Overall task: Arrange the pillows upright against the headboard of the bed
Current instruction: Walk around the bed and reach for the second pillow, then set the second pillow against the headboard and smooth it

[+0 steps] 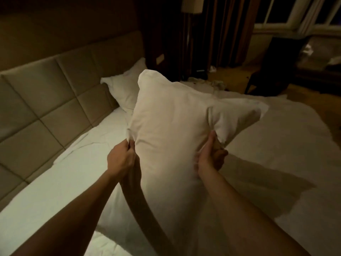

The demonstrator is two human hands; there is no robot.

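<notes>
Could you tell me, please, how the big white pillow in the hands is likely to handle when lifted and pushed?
The pillow looks soft and floppy: it dents deeply where the right hand grips it. Probably light for its size, since the left hand holds its edge by a pinch. Stood against the headboard, it may slump.

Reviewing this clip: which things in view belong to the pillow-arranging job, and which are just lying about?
Belongs to the job:
held pillow, gripped by left hand and right hand
far pillow by the headboard

Just lying about:
curtains
lamp
window
pale scraps on the floor, too blurred to identify
</notes>
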